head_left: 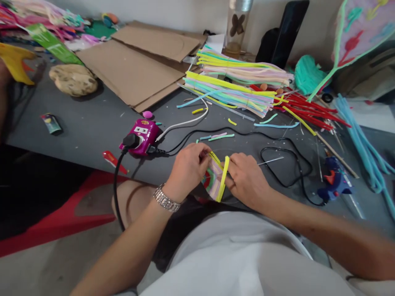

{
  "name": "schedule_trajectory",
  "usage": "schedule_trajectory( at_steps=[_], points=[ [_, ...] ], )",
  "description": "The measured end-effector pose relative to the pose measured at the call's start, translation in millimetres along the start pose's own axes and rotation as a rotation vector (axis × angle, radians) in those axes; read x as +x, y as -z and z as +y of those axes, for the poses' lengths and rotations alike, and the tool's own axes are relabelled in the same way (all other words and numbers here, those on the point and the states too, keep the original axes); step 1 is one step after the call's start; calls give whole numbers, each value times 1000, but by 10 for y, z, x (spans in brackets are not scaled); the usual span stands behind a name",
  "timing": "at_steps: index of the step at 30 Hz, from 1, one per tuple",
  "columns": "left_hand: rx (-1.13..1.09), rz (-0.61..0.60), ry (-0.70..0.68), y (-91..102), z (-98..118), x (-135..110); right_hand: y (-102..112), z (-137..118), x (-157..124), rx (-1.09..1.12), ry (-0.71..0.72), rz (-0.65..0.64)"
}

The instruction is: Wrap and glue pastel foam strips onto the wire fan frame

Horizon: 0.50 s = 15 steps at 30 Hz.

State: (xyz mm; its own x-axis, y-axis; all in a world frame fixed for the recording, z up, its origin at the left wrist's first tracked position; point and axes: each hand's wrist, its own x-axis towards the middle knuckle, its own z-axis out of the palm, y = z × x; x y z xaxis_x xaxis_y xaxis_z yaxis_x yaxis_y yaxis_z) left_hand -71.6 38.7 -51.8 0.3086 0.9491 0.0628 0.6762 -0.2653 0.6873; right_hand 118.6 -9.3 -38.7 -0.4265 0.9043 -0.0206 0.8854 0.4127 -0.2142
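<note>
- Left hand [188, 166] pinches the multicoloured craft piece [215, 181] between closed fingers
- Right hand [248, 179] curls against its yellow strip [223, 181]; cannot tell whether gripping
- Craft piece sits between both hands

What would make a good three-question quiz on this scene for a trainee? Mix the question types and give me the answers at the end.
1. Multiple choice: which wrist wears the metal-link band? A) left B) right
2. True or false: the blue glue gun lies on the grey table, in neither hand.
3. Fill in: the left hand and the right hand hold a multicoloured piece with a ____ edge strip.

Key: 1. A; 2. true; 3. yellow.
</note>
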Motion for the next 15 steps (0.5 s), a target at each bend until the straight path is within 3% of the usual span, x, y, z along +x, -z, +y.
schedule_trajectory(
  at_steps=[7, 15],
  points=[
    [71, 10, -22, -34, -5, 7, -201, 13, -88, 161, -24, 133],
    [114, -32, 14, 8, 27, 74, -243, 45, -40, 222, -8, 154]
  ],
)
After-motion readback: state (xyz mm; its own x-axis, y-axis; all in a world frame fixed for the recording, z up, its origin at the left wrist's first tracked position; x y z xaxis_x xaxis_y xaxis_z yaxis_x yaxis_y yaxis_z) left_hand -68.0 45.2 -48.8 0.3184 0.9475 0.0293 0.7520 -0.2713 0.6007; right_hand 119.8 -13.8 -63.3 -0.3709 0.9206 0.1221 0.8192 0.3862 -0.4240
